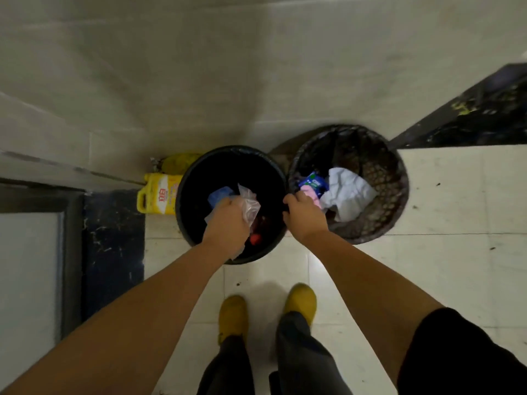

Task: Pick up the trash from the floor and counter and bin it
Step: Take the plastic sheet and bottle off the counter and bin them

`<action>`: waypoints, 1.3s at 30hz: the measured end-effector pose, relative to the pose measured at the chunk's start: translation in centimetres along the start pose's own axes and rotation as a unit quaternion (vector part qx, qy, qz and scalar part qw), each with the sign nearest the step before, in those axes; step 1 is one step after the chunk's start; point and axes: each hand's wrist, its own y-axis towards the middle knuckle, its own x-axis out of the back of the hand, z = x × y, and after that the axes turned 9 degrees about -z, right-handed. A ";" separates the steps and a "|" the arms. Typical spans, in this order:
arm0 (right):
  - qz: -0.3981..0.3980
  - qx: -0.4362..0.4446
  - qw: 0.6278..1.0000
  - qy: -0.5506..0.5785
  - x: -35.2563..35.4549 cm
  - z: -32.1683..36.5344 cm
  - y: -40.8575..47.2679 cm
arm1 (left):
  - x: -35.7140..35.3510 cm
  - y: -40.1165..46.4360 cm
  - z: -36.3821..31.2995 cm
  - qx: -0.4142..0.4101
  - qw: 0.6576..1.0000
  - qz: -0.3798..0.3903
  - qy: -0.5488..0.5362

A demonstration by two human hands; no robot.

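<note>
Two bins stand side by side on the floor against the wall. Over the solid black bin [185, 201], my left hand [228, 220] is shut on a crumpled clear plastic bag [251, 205]; a blue scrap [219, 195] and a red item [255, 238] lie inside. My right hand [303, 216] hovers at the near-left rim of the black mesh bin [390, 192], holding a pink item [309, 193] next to a blue wrapper [313, 182]. Crumpled white paper [348, 195] lies in the mesh bin.
A yellow jug [159, 195] and a yellow bag [178, 162] sit left of the black bin by the wall. A dark door frame [71, 252] is at left, a dark counter edge [470, 115] at upper right. My yellow shoes [301, 300] stand on white tiles.
</note>
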 end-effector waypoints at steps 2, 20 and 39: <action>0.041 -0.012 0.998 -0.041 1.3 -4.1 -1.6 | -1.1 1.4 -4.0 -0.035 0.999 -0.002 -0.006; -0.121 0.197 0.965 -0.125 -8.3 -19.5 -4.8 | -24.3 11.8 -11.3 -0.223 0.926 0.143 0.270; -0.150 -0.171 0.973 -0.033 25.6 -2.8 -21.2 | 13.7 -7.2 -21.4 -0.345 0.903 0.098 0.234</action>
